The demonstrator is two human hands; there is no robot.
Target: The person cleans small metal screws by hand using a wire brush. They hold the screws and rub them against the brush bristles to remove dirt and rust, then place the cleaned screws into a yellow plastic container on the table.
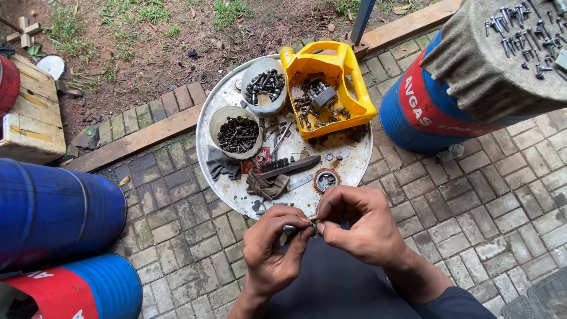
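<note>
1. The round tray (236, 198) was sheet metal, whitish, dull, stained and rust-flecked.
2. The tub (339, 65) was glossy yellow plastic, grimy inside, filled with dark oily metal bolts (316, 100).
3. Two bowls (217, 118) looked like worn, matt plastic or metal; which one could not be told.
4. The brush (289, 167) had a dark wooden back and stiff bristles.
5. The rag (221, 165) was soft, greasy grey cloth.
6. The drums (53, 212) were smooth painted metal, glossy blue and red.
7. The cloth (484, 65) over one drum was coarse, matt, olive.
8. The paving (472, 207) was rough grey brick.
9. The small part (313, 223) between the hands (319, 233) looked like dull metal.
</note>
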